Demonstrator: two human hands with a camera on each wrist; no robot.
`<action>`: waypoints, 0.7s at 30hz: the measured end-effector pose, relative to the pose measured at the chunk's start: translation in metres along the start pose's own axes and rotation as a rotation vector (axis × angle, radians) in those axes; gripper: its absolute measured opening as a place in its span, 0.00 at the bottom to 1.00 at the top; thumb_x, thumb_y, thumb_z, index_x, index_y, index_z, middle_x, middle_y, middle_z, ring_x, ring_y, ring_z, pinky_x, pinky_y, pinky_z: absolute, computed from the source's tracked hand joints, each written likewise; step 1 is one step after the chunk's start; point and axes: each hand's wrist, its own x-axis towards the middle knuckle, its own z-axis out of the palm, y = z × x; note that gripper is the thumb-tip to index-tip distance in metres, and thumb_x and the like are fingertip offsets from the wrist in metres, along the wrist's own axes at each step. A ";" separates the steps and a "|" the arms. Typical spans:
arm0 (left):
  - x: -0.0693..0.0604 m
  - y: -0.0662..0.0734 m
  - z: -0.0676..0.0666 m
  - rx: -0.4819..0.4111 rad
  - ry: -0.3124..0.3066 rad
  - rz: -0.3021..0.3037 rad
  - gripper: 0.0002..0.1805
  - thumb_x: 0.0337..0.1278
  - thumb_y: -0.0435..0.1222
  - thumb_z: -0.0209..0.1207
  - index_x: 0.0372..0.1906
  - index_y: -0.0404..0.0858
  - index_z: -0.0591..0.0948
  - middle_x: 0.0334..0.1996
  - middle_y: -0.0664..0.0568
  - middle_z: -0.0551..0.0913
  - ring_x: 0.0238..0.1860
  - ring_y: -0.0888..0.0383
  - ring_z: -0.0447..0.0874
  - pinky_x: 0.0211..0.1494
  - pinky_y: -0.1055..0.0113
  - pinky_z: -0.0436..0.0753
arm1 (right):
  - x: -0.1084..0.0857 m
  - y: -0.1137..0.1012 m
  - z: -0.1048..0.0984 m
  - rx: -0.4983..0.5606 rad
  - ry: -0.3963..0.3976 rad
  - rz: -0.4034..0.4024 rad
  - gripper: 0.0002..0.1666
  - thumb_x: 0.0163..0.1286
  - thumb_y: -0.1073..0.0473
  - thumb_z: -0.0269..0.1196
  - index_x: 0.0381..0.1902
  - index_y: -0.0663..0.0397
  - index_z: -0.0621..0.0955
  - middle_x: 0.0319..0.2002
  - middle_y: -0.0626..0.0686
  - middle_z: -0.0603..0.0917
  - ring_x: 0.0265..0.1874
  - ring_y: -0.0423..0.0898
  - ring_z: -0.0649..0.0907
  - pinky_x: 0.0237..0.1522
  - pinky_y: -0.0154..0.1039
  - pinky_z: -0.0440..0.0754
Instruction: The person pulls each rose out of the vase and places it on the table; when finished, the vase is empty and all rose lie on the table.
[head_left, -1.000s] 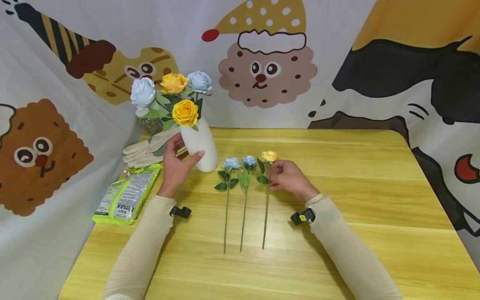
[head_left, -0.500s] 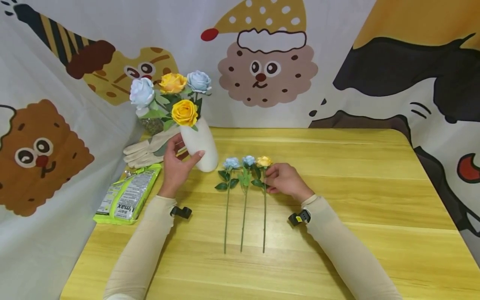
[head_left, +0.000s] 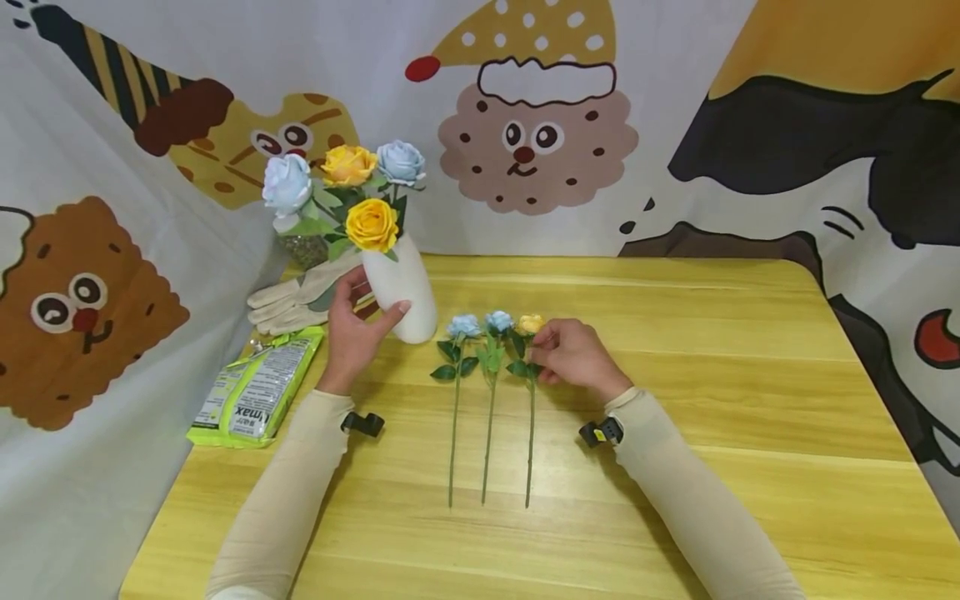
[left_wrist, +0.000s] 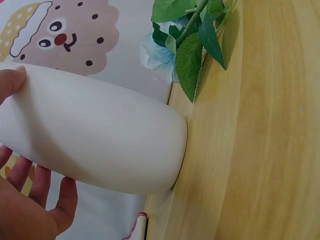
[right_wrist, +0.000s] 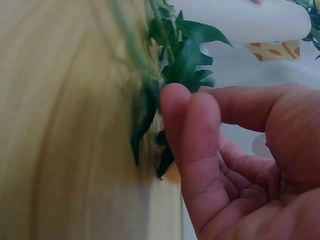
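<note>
My left hand [head_left: 351,337] grips the white vase [head_left: 402,292], thumb on its near side; in the left wrist view the vase [left_wrist: 100,135] meets the tabletop at its base. The vase holds blue roses [head_left: 287,183] and yellow roses [head_left: 371,225]. Three stemmed roses lie side by side on the table: a blue one [head_left: 464,325], another blue one [head_left: 498,321] and a yellow one [head_left: 530,323]. My right hand [head_left: 576,354] pinches at the yellow rose just below its bloom; in the right wrist view my fingers [right_wrist: 200,145] partly hide the contact.
Pale gloves [head_left: 288,304] lie left of the vase, in front of a jar of dark granules [head_left: 303,250]. A green and silver packet [head_left: 251,400] rests at the table's left. A printed cloth [head_left: 675,217] hangs behind the table.
The yellow rose has shifted left beside the blue ones, along with my right hand, which then moved slightly up around its bloom. My left hand and the vase have stayed in place.
</note>
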 end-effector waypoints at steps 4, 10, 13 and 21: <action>-0.001 0.001 0.000 0.006 0.003 -0.005 0.43 0.55 0.33 0.77 0.75 0.41 0.70 0.68 0.47 0.76 0.66 0.49 0.78 0.66 0.54 0.81 | 0.001 -0.006 -0.002 -0.032 0.002 -0.033 0.11 0.76 0.58 0.67 0.49 0.59 0.83 0.40 0.57 0.89 0.29 0.49 0.90 0.33 0.45 0.92; -0.001 0.000 0.000 0.009 -0.004 0.009 0.41 0.56 0.35 0.77 0.74 0.42 0.71 0.67 0.49 0.76 0.66 0.52 0.79 0.67 0.49 0.81 | 0.001 -0.022 -0.002 -0.023 0.013 -0.097 0.12 0.77 0.55 0.67 0.50 0.57 0.84 0.39 0.59 0.89 0.30 0.53 0.89 0.35 0.52 0.91; 0.000 -0.001 -0.001 0.003 -0.008 0.019 0.40 0.56 0.36 0.77 0.73 0.43 0.72 0.66 0.49 0.76 0.66 0.51 0.79 0.67 0.46 0.80 | 0.003 -0.034 -0.001 0.014 0.035 -0.120 0.12 0.76 0.55 0.68 0.50 0.55 0.85 0.38 0.62 0.89 0.30 0.58 0.89 0.34 0.54 0.91; 0.000 -0.002 -0.001 -0.002 -0.013 0.024 0.40 0.57 0.37 0.77 0.73 0.43 0.72 0.66 0.48 0.77 0.66 0.50 0.78 0.68 0.44 0.79 | 0.012 -0.068 0.003 -0.061 0.101 -0.274 0.11 0.78 0.51 0.66 0.49 0.49 0.86 0.36 0.59 0.90 0.32 0.60 0.89 0.26 0.42 0.81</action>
